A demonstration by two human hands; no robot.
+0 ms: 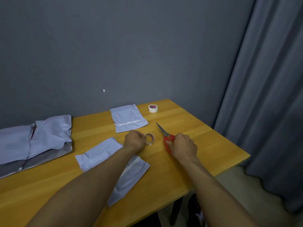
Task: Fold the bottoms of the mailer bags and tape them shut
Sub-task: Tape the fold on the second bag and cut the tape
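Note:
A pale blue mailer bag [100,157] lies flat near the table's front, partly under my left forearm. My left hand [134,140] grips a nearly used-up tape roll [150,138] standing on edge on the table. My right hand [184,144] grips the red handles of scissors [164,133], whose blades point away toward the wall. A second mailer bag [127,117] with a taped fold lies farther back.
A fuller white tape roll [153,108] sits near the back of the wooden table [205,145]. A pile of pale blue and silver mailer bags [32,141] covers the left side. A grey curtain [270,95] hangs on the right, beyond the table's edge.

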